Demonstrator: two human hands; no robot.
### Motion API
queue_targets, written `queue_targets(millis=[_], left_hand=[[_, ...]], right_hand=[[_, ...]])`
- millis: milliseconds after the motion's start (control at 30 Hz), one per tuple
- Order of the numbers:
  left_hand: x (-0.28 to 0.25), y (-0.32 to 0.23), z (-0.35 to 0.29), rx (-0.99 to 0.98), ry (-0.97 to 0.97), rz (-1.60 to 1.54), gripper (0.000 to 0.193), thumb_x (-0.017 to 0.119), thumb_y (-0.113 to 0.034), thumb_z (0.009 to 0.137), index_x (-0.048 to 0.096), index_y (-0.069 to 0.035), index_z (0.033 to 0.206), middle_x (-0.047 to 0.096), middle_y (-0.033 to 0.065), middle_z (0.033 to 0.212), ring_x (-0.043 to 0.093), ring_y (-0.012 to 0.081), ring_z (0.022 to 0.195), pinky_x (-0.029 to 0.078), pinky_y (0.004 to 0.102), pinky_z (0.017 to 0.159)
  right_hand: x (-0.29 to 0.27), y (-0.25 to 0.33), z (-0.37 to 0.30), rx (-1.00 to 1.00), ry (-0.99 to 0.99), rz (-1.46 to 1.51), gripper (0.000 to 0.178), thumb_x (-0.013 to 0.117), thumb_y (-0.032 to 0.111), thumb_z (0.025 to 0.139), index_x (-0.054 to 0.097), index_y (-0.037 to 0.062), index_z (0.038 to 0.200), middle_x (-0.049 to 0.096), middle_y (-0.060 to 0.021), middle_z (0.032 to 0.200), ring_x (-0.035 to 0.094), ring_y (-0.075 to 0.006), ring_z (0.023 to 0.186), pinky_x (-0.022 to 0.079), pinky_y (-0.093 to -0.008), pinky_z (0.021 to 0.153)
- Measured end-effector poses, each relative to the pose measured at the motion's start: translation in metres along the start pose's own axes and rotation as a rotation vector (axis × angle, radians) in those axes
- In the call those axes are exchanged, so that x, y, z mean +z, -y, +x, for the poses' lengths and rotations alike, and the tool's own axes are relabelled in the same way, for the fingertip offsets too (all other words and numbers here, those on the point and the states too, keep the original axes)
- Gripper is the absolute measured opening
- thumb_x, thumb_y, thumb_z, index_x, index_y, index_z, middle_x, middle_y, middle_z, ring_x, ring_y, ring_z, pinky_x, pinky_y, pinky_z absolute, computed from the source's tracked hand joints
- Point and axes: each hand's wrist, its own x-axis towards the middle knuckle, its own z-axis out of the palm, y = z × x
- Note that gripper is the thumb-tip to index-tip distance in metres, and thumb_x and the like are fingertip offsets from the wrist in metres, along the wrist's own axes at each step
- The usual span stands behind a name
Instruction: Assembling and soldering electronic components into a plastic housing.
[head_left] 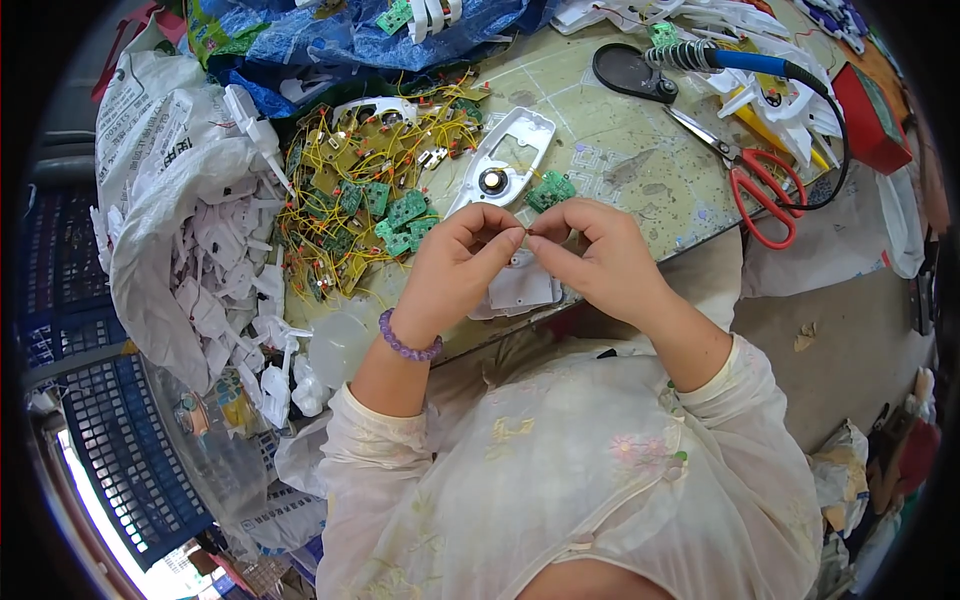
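While the fingers of L hand [455, 270] and R hand [605, 262] meet narrowly near frame centre, pinching a tiny part [528, 231], its kind cannot be told. White plastic housing [473, 186], just above them in frame, lies open on the table [655, 200], w/ its round black-rimmed part [493, 181] already seated. Green PCB [551, 190] lies to its right, not inside, so this unit is approx. midway, I judge. Upper left of centre, a heap of wired PCBs [350, 195] seems left to handle; soldering iron [745, 60], upper right, is not held.
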Motion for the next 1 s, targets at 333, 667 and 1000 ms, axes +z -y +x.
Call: queue_targets(millis=[333,667,1000], left_hand=[[0.002,-0.002,-0.007,0.058,-0.022,-0.024,0.012,0.061,-0.007,0.09,0.06,-0.002,0.101,0.062,0.0007,0.094,0.056,0.007,0.085,0.047,0.0219,0.074],[0.002,0.003,-0.011,0.125,-0.038,-0.109,0.014,0.063,-0.005,0.088,0.061,0.001,0.101,0.061,0.0078,0.106,0.058,0.0106,0.092,0.048,0.0252,0.082],[0.011,-0.007,-0.014,0.223,-0.104,0.357,0.01,0.069,-0.002,0.079,0.069,0.001,0.088,0.065,0.0073,0.088,0.062,0.0164,0.083,0.049,0.0279,0.075]], right_hand=[[0.003,-0.006,0.007,0.198,0.109,0.147,0.022,0.068,0.018,0.079,0.068,-0.0007,0.091,0.066,-0.0062,0.074,0.057,-0.0109,0.062,0.046,-0.027,0.058],[0.008,-0.006,0.008,0.231,0.124,0.175,0.016,0.066,0.011,0.085,0.066,-0.0008,0.095,0.063,0.001,0.079,0.055,-0.0042,0.07,0.045,-0.021,0.061],[-0.004,-0.008,0.0,0.279,0.187,0.568,0.016,0.065,0.007,0.087,0.065,-0.003,0.1,0.068,-0.0043,0.087,0.063,-0.0079,0.08,0.049,-0.0213,0.07]])
